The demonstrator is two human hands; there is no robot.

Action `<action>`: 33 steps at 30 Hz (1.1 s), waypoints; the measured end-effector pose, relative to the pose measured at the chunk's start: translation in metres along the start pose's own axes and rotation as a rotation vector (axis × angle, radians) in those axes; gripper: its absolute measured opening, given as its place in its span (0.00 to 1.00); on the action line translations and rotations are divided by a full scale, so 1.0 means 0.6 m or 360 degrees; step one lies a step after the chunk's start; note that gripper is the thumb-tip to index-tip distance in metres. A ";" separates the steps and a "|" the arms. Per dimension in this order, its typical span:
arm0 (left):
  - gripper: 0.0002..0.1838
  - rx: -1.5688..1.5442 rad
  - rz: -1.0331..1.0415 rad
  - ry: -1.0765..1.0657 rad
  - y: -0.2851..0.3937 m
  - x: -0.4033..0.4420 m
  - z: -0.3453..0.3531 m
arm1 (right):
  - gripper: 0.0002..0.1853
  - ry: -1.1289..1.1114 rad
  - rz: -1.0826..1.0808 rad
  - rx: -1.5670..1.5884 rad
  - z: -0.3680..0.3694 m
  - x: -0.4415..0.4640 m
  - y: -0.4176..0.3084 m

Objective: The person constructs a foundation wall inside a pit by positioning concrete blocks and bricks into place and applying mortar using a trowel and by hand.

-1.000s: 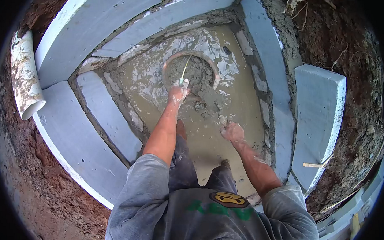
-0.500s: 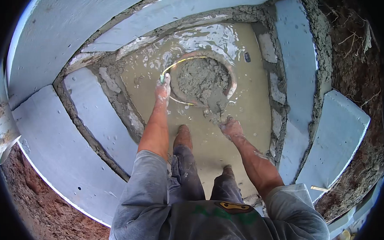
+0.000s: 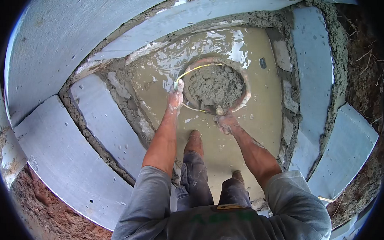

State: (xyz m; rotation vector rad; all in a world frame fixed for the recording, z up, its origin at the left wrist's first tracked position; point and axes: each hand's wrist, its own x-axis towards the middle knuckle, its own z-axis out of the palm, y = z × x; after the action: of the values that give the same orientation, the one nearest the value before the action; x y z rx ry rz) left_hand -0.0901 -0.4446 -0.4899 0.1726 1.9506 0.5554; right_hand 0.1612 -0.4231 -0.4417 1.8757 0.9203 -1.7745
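A round reddish basin (image 3: 247, 99) full of lumpy grey mortar (image 3: 216, 86) stands in muddy water. My left hand (image 3: 174, 96) is closed on the basin's thin yellow-and-white handle (image 3: 189, 70) at the left side, where a green piece shows by the fingers. At the basin's near rim, my right hand (image 3: 226, 122) is wrapped round the handle of a trowel (image 3: 219, 111). The trowel's blade is mostly hidden in or against the mortar.
Grey slabs (image 3: 109, 112) with mortar joints surround the muddy water (image 3: 256, 130). A pale pipe (image 3: 7, 145) lies at the far left. Reddish soil (image 3: 55, 196) lies outside the slabs. A small dark object (image 3: 262, 63) is right of the basin. My feet stand in the water.
The handle has swung from over the mortar to the basin's left side, with my left hand on it. My right hand and the trowel have come to the near rim. The view has shifted.
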 end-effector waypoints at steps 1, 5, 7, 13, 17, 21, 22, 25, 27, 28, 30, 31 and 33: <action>0.42 0.0033 0.0074 0.0044 0.006 -0.005 -0.003 | 0.13 -0.0001 -0.0006 0.0047 -0.002 -0.012 0.001; 0.46 0.0035 0.0168 0.0085 0.016 -0.048 -0.007 | 0.12 -0.0010 -0.0140 0.0114 -0.033 -0.052 0.023; 0.47 0.0001 0.0200 0.0215 0.030 -0.077 -0.007 | 0.12 0.0007 -0.0194 0.0007 -0.056 -0.081 0.011; 0.42 -0.0050 0.0178 0.0206 0.058 -0.171 -0.057 | 0.12 0.0057 -0.0175 -0.0264 -0.143 -0.283 -0.061; 0.31 -0.0030 0.0102 -0.0054 0.123 -0.258 -0.118 | 0.14 -0.0016 -0.0259 -0.0087 -0.187 -0.457 -0.063; 0.29 -0.0235 0.0237 -0.0079 0.176 -0.292 -0.175 | 0.16 -0.0041 -0.0390 0.0176 -0.197 -0.589 -0.079; 0.30 -0.0304 0.0302 -0.0065 0.185 -0.283 -0.180 | 0.16 -0.0047 -0.0399 0.0221 -0.201 -0.613 -0.081; 0.29 -0.0427 0.0375 -0.0077 0.224 -0.309 -0.202 | 0.20 -0.0032 -0.0455 0.0317 -0.214 -0.652 -0.078; 0.28 -0.0432 0.0370 -0.0086 0.227 -0.332 -0.223 | 0.17 -0.0017 -0.0415 0.0276 -0.225 -0.673 -0.077; 0.28 -0.0456 0.0315 -0.0088 0.237 -0.357 -0.229 | 0.16 -0.0023 -0.0428 0.0277 -0.235 -0.672 -0.074; 0.28 -0.0478 0.0279 -0.0047 0.238 -0.385 -0.244 | 0.13 -0.0018 -0.0470 0.0282 -0.250 -0.683 -0.076; 0.28 -0.0479 0.0246 -0.0031 0.234 -0.406 -0.247 | 0.13 0.0000 -0.0489 0.0258 -0.260 -0.693 -0.075; 0.25 -0.0521 0.0229 -0.0023 0.220 -0.446 -0.247 | 0.12 -0.0020 -0.0539 0.0139 -0.277 -0.705 -0.088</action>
State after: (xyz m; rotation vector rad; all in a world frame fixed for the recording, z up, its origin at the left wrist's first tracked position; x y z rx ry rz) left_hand -0.1218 -0.4697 -0.1592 0.1091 1.8136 0.9557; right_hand 0.2534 -0.3518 0.0009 1.8433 1.2341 -2.0459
